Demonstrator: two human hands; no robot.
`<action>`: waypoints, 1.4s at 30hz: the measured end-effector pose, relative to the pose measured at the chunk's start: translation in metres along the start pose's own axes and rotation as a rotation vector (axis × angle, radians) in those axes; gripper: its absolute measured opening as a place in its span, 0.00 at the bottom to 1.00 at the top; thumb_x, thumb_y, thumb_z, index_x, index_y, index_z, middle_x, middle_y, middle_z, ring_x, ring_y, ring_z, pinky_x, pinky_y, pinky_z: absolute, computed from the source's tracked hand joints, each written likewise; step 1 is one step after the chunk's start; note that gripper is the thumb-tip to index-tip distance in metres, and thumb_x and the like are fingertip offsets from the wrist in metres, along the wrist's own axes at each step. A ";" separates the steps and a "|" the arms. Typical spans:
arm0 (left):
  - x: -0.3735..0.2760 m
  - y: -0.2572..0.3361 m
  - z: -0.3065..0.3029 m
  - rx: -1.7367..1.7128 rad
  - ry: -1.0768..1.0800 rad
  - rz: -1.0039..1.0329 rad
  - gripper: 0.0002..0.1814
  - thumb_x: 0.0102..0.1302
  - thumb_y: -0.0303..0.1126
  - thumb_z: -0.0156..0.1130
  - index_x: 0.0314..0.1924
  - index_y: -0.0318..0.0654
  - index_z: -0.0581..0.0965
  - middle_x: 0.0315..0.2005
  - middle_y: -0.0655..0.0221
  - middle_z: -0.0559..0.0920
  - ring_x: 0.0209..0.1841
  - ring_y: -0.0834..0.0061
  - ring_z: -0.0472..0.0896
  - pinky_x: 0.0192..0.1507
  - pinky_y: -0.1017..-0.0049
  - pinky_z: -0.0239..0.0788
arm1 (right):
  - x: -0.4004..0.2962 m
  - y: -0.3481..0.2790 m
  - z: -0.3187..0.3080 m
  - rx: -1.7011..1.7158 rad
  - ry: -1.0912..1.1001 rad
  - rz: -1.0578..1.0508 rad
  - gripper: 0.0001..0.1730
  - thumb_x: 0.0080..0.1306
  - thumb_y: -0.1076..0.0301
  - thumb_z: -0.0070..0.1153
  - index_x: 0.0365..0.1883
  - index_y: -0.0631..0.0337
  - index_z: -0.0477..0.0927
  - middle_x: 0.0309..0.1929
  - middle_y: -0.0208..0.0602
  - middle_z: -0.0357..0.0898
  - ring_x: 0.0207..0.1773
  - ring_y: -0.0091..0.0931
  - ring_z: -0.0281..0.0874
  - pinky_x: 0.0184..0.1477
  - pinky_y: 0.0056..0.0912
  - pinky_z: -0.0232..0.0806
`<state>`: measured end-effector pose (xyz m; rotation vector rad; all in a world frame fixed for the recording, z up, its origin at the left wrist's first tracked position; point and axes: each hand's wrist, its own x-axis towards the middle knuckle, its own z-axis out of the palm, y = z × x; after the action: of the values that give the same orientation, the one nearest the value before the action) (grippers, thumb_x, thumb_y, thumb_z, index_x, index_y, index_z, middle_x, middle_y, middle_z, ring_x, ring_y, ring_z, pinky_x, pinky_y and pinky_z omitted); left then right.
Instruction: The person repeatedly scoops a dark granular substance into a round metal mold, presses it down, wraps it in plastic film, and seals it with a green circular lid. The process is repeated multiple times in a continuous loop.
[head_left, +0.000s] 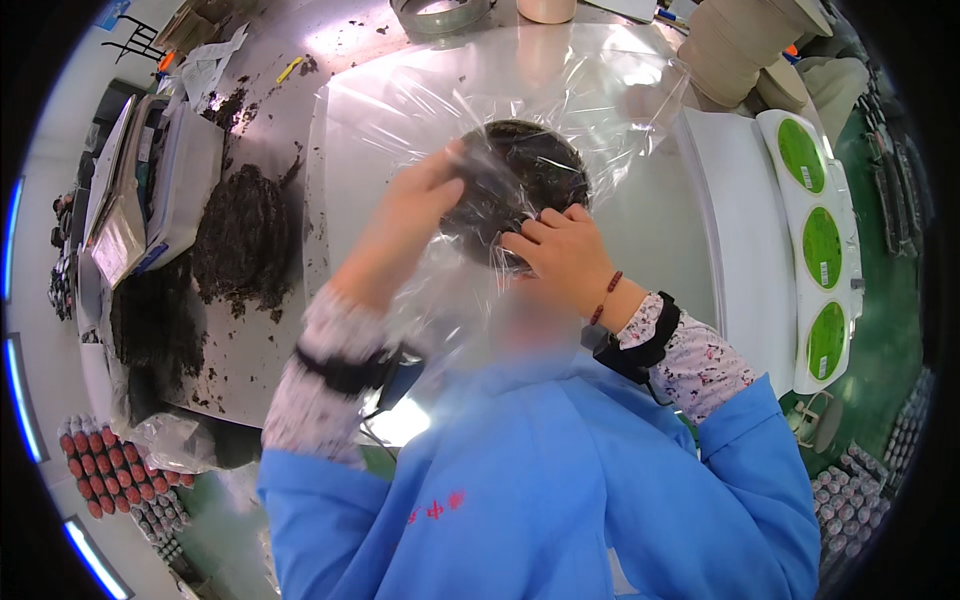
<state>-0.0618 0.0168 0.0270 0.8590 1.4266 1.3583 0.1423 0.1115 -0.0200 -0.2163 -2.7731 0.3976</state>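
Observation:
On the metal worktable lies a round, dark, flat disc of seaweed-like dried material (517, 165) under clear plastic film (427, 90). My left hand (424, 195) rests at the disc's upper left edge, slightly blurred, its fingers on the film. At the disc's lower right, my right hand (562, 251) has its fingers bent and pressed on the film; whether they pinch it is hard to tell. The film spreads in creases beyond the disc and down towards my chest. Beneath it is a pale sheet (337, 150).
Left are a dark fibrous heap (244, 232), a plastic bin (184, 180) and a yellow cutter (289, 70). A metal ring (439, 16) stands at the far edge. Stacked white sheets (742, 217) and green round labels (821, 247) lie right, below stacked pale discs (735, 52).

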 end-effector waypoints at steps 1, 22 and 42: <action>-0.030 0.047 0.017 0.045 -0.040 0.141 0.29 0.69 0.19 0.48 0.70 0.24 0.60 0.72 0.53 0.59 0.74 0.65 0.58 0.73 0.71 0.52 | 0.002 0.001 -0.001 0.008 -0.032 0.067 0.25 0.54 0.46 0.65 0.45 0.52 0.81 0.33 0.28 0.76 0.42 0.30 0.72 0.46 0.38 0.57; -0.032 -0.028 0.035 1.068 -0.129 0.324 0.25 0.73 0.46 0.48 0.56 0.31 0.76 0.52 0.56 0.79 0.53 0.53 0.76 0.62 0.60 0.62 | 0.013 -0.006 0.013 0.027 0.287 0.176 0.09 0.53 0.66 0.57 0.33 0.54 0.81 0.34 0.28 0.80 0.41 0.29 0.76 0.47 0.37 0.63; 0.020 -0.045 0.060 1.004 0.005 0.345 0.22 0.72 0.39 0.50 0.58 0.33 0.75 0.53 0.55 0.75 0.56 0.53 0.70 0.59 0.61 0.64 | 0.002 -0.002 0.007 0.005 0.224 0.035 0.10 0.56 0.64 0.58 0.33 0.58 0.82 0.35 0.33 0.79 0.41 0.31 0.75 0.47 0.39 0.62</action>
<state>-0.0055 0.0485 -0.0165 1.7986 2.0486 0.8015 0.1379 0.1079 -0.0251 -0.2900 -2.5514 0.3648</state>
